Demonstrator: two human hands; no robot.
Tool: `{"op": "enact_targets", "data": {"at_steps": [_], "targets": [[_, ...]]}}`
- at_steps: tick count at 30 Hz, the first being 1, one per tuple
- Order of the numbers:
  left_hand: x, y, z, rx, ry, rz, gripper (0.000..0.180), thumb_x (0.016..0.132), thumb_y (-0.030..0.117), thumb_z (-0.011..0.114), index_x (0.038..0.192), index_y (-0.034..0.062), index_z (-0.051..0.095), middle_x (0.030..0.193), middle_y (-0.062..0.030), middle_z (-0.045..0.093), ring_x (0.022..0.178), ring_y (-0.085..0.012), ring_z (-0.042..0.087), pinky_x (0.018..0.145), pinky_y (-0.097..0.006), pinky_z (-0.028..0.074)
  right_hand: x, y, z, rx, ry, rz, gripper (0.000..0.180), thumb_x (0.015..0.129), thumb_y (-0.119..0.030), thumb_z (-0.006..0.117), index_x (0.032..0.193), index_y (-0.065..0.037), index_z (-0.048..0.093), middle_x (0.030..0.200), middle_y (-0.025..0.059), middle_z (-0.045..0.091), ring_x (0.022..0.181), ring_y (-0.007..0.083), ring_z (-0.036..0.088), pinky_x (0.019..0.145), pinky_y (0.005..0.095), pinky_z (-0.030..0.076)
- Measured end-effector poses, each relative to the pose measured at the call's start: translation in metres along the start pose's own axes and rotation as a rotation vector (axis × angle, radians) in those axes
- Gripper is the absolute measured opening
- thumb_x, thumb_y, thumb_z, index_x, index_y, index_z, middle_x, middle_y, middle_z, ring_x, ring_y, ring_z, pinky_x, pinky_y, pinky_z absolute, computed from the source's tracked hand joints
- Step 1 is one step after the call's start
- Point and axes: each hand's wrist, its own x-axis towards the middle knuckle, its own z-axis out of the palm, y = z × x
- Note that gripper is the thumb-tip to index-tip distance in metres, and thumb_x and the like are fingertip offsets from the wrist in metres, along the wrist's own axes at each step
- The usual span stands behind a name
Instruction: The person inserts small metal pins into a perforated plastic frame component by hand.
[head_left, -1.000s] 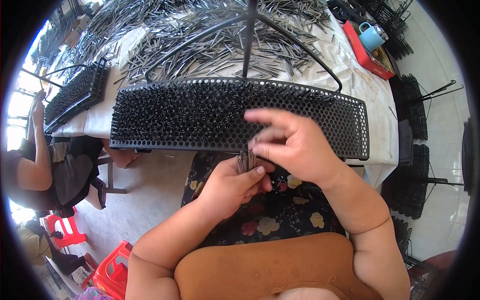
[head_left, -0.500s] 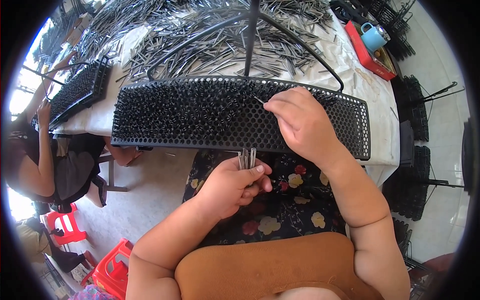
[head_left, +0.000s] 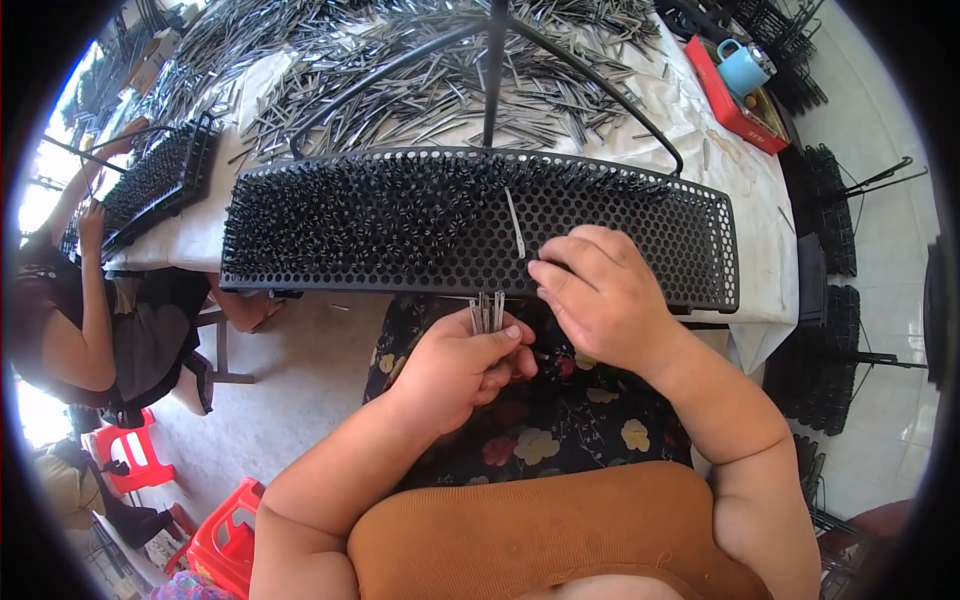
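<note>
In my left hand (head_left: 465, 365), closed below the front edge of the panel, is a small bunch of thin metal strips (head_left: 487, 312), their ends pointing up. A black perforated panel (head_left: 640, 258) lies in front of me. Black curled pieces (head_left: 345, 215) crowd its left and middle holes. One light metal strip (head_left: 514, 222) slants from the holes toward my right hand (head_left: 600, 290). The right thumb and fingers are pinched together near that strip's lower end. Whether they still grip it, I cannot tell.
A thin black frame (head_left: 493, 95) rises behind the panel. Loose metal strips (head_left: 440, 85) cover the table beyond. A red box (head_left: 735, 105) with a blue mug (head_left: 742, 70) sits at the far right. Another person (head_left: 85, 310) works at a similar panel (head_left: 150, 180) on the left, near red stools (head_left: 225, 535).
My right hand has moved down, closer to the panel's front edge. More of the slanted metal strip now shows above its fingers. The left hand has barely moved.
</note>
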Motion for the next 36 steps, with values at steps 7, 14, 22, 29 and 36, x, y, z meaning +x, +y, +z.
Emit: {"op": "enact_targets", "data": {"at_steps": [7,14,22,29,36], "targets": [[-0.003,0.000,-0.002,0.011,-0.026,0.021,0.014,0.098,0.010,0.052,0.099,-0.0015,0.059,0.079,-0.0129,0.062,0.051,-0.0070,0.041,0.041,-0.018,0.030,0.019,0.017,-0.011,0.080,-0.266,-0.055,0.063,0.071,-0.023,0.077,0.129,-0.008,0.057,0.135,0.0094,0.055,0.131,0.0267,0.046,0.107,0.0423,0.039],[-0.001,0.001,0.001,0.001,-0.018,0.028,0.012,0.097,0.008,0.052,0.098,-0.0010,0.059,0.078,-0.0125,0.062,0.050,-0.0068,0.041,0.040,-0.018,0.030,0.000,0.012,-0.008,-0.006,-0.043,-0.253,0.027,0.075,-0.013,0.065,0.100,-0.005,0.072,0.113,0.0078,0.068,0.113,0.0252,0.061,0.088,0.0370,0.053],[-0.002,0.003,-0.002,-0.016,-0.039,-0.002,0.008,0.096,0.009,0.054,0.100,0.0024,0.056,0.077,-0.0083,0.061,0.052,-0.0058,0.041,0.042,-0.019,0.028,0.001,0.017,-0.006,0.078,-0.035,-0.321,0.024,0.072,-0.012,0.064,0.093,-0.002,0.069,0.099,0.0077,0.064,0.098,0.0243,0.060,0.078,0.0354,0.053],[-0.002,0.003,-0.001,-0.035,-0.034,-0.010,0.009,0.097,0.006,0.053,0.101,0.0002,0.057,0.079,-0.0112,0.061,0.052,-0.0064,0.041,0.042,-0.019,0.028,-0.002,0.012,-0.017,0.085,-0.101,-0.376,0.026,0.071,-0.010,0.064,0.095,-0.002,0.068,0.102,0.0083,0.061,0.095,0.0248,0.059,0.077,0.0349,0.053],[-0.001,0.000,-0.003,0.078,-0.015,0.017,0.008,0.097,0.012,0.056,0.101,0.0052,0.058,0.078,-0.0058,0.061,0.053,-0.0046,0.042,0.044,-0.019,0.030,0.005,0.004,-0.015,0.075,-0.083,-0.385,0.025,0.068,-0.010,0.065,0.092,-0.002,0.067,0.101,0.0100,0.060,0.092,0.0260,0.058,0.076,0.0348,0.052]]}}
